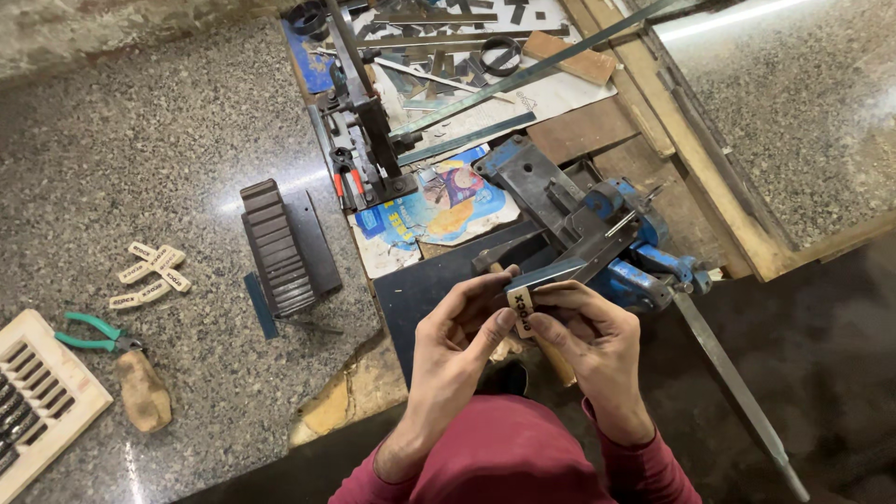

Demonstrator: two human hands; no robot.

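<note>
**One label going on, a small pile waiting**

Speckled granite floor runs under everything, and I sit at a low wooden workboard (644,112) with a blue bench vise (597,224) just beyond my fingers. Both my hands are closed around one short flat metal strip (551,273): my left hand (457,336) pinches its near end from the left, thumb on a small cream printed label (523,311), and my right hand (588,331) grips the same end from the other side, fingers curled tight. The label lies against the strip's end, seemingly partly stuck down; I cannot tell whether it is pressed flat all round.

As I judge it, this piece is mid-way: label placed, not yet smoothed and set aside. What is left shows on the floor to my left: a loose cluster of spare labels (151,273) of the same cream kind, well apart from my hands. Near them lie green-handled pliers (93,333) and a cream slotted tray (42,397) holding dark pieces. A ribbed stack of dark strips (275,247) stands beside the board; whether those are labelled I cannot make out. More cut strips (439,37) lie scattered at the far end of the board, behind a black lever tool (359,131).
</note>
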